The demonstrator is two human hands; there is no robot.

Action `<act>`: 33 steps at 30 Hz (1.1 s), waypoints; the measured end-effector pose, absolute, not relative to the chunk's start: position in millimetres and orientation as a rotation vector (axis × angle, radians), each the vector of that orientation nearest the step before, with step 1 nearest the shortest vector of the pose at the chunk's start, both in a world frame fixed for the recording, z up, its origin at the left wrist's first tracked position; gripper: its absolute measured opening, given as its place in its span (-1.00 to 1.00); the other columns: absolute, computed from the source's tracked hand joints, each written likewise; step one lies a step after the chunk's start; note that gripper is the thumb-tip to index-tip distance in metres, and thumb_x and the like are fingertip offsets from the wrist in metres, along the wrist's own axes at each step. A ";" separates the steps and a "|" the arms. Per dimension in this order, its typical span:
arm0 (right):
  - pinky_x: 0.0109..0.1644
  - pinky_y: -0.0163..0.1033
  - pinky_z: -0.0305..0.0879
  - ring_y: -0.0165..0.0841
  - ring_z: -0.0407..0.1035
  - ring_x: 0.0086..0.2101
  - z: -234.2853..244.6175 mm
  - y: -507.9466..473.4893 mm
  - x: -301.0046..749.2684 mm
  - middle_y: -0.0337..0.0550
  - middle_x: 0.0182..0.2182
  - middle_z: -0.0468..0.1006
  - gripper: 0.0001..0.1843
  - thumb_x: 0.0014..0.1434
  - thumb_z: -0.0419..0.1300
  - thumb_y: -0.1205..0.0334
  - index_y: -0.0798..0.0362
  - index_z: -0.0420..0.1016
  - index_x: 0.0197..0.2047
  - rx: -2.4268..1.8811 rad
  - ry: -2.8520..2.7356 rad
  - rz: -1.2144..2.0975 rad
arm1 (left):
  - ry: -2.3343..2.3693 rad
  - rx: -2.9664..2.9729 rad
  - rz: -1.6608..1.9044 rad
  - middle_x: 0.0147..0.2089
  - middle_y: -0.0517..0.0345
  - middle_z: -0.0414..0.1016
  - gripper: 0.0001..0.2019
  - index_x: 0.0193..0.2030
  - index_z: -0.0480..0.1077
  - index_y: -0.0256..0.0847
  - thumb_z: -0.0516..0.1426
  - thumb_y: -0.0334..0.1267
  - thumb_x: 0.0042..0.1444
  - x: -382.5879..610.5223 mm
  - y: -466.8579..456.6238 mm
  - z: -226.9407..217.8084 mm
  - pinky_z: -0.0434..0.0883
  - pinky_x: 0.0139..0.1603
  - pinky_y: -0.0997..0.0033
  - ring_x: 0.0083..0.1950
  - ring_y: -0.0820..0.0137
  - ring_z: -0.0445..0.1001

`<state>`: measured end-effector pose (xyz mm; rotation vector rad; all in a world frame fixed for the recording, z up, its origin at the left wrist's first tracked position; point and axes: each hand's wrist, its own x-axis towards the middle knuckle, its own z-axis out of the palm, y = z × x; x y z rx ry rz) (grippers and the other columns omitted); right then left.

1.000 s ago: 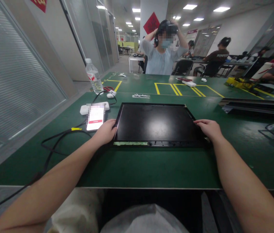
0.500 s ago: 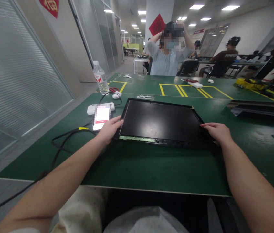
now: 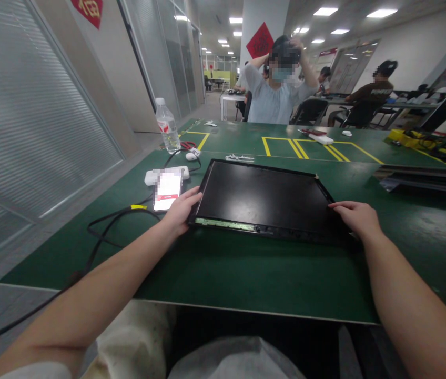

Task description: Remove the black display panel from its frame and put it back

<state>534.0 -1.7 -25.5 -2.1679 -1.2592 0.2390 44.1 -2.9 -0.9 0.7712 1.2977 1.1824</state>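
Observation:
In front of me a black display panel [image 3: 262,197] is held face up at the green table, with a green circuit strip [image 3: 226,225] along its near edge. My left hand [image 3: 181,210] grips the panel's left side, fingers along the frame and the underside of the hand out of sight. On the opposite side my right hand [image 3: 357,217] pinches the right edge between thumb and fingers. Left of the panel a lit phone [image 3: 168,190] leans against a white block-shaped object [image 3: 152,177].
A water bottle [image 3: 168,129], red-handled pliers [image 3: 188,145] and black cables [image 3: 107,231] are on the left of the green table [image 3: 246,279]. Flat dark panels [image 3: 428,181] are stacked at the right. A person in light blue [image 3: 272,97] sits opposite, arms raised.
The whole view has shifted slightly to the right in the picture. Both hands keep their hold on the display panel, which has hardly moved relative to the table.

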 end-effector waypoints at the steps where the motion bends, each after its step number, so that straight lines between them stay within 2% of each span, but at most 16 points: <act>1: 0.01 0.04 0.46 0.02 0.58 -0.18 -24.8 -1.7 533.8 0.03 -0.23 0.78 -0.80 0.07 0.30 0.21 -0.07 0.81 -0.36 -2.173 -1.264 0.240 | 1.291 0.757 1.185 -0.17 0.03 0.83 -0.44 0.43 0.55 -0.17 0.37 -0.37 0.30 44.4 -3.0 -0.5 0.69 -0.36 0.38 -0.32 0.26 0.77; 6: 0.02 0.02 0.47 0.05 0.60 -0.14 -20.3 -2.1 533.2 0.06 -0.22 0.78 -0.79 0.12 0.30 0.19 -0.06 0.82 -0.31 -2.219 -1.336 0.251 | 1.261 0.699 1.211 -0.19 0.02 0.82 -0.42 0.43 0.53 -0.23 0.39 -0.41 0.27 46.7 -3.5 2.0 0.65 -0.41 0.43 -0.45 0.34 0.69; 10: 0.04 0.00 0.48 0.04 0.60 -0.10 -16.1 -3.8 528.7 0.04 -0.19 0.78 -0.76 0.15 0.28 0.19 -0.06 0.83 -0.26 -2.253 -1.365 0.242 | 1.246 0.659 1.239 -0.23 0.04 0.80 -0.49 0.44 0.50 -0.26 0.29 -0.46 0.37 49.6 -4.2 4.7 0.61 -0.46 0.46 -0.50 0.37 0.65; 14: 0.06 -0.01 0.46 0.01 0.60 -0.10 -12.8 -6.1 523.1 0.04 -0.18 0.78 -0.75 0.18 0.29 0.22 -0.03 0.84 -0.21 -2.262 -1.361 0.231 | 1.229 0.639 1.251 -0.24 0.04 0.79 -0.56 0.44 0.49 -0.28 0.20 -0.44 0.47 50.7 -4.5 6.0 0.57 -0.49 0.47 -0.44 0.33 0.70; 18: 0.03 -0.02 0.44 0.01 0.59 -0.11 -11.1 -7.1 521.3 0.08 -0.17 0.78 -0.75 0.21 0.29 0.24 0.00 0.85 -0.20 -2.256 -1.355 0.236 | 1.218 0.632 1.242 -0.21 0.02 0.80 -0.59 0.40 0.51 -0.26 0.23 -0.43 0.45 49.4 -2.2 2.8 0.59 -0.45 0.44 -0.36 0.28 0.75; 23: -0.01 -0.03 0.48 -0.05 0.59 -0.17 -12.6 -6.6 522.1 0.01 -0.22 0.76 -0.78 0.15 0.29 0.22 -0.05 0.83 -0.25 -2.245 -1.333 0.231 | 1.218 0.645 1.213 -0.16 -0.04 0.80 -0.44 0.44 0.47 -0.28 0.34 -0.48 0.31 47.1 -0.4 -0.4 0.61 -0.43 0.41 -0.37 0.27 0.74; 25: 0.00 -0.03 0.48 -0.06 0.59 -0.18 -13.5 -6.5 522.7 -0.01 -0.24 0.76 -0.78 0.14 0.30 0.22 -0.05 0.82 -0.26 -2.241 -1.334 0.230 | 1.226 0.657 1.193 -0.17 -0.01 0.79 -0.25 0.54 0.37 -0.26 0.38 -0.54 0.21 46.1 -1.5 -0.2 0.62 -0.44 0.40 -0.45 0.30 0.70; 27: 0.01 -0.02 0.48 -0.05 0.59 -0.17 -14.3 -6.4 523.7 0.01 -0.24 0.76 -0.78 0.14 0.29 0.23 -0.03 0.82 -0.26 -2.234 -1.338 0.228 | 1.240 0.673 1.173 -0.18 0.04 0.79 -0.02 0.64 0.23 -0.18 0.42 -0.60 0.10 45.3 -3.4 0.4 0.61 -0.47 0.38 -0.52 0.33 0.65; 29: 0.00 -0.02 0.48 -0.02 0.59 -0.16 -15.4 -6.2 525.5 0.04 -0.23 0.77 -0.79 0.15 0.30 0.23 -0.03 0.82 -0.27 -2.223 -1.346 0.225 | 1.250 0.696 1.159 -0.18 0.08 0.79 0.13 0.69 0.14 -0.09 0.45 -0.62 0.02 44.7 -5.3 1.1 0.59 -0.50 0.38 -0.55 0.35 0.62; 31: 0.00 -0.02 0.49 0.00 0.59 -0.16 -16.8 -5.6 527.7 0.07 -0.22 0.77 -0.80 0.15 0.31 0.21 -0.03 0.81 -0.30 -2.211 -1.350 0.223 | 1.254 0.722 1.144 -0.18 0.09 0.79 0.15 0.69 0.16 -0.07 0.49 -0.58 -0.01 44.5 -6.4 1.7 0.58 -0.51 0.38 -0.55 0.34 0.62; 33: -0.01 -0.02 0.49 -0.02 0.59 -0.17 -18.6 -4.6 529.9 0.05 -0.23 0.78 -0.81 0.13 0.32 0.19 -0.04 0.81 -0.30 -2.205 -1.348 0.222 | 1.257 0.749 1.124 -0.20 0.07 0.80 0.06 0.64 0.26 -0.12 0.51 -0.51 0.00 44.3 -6.6 2.2 0.58 -0.51 0.36 -0.54 0.31 0.64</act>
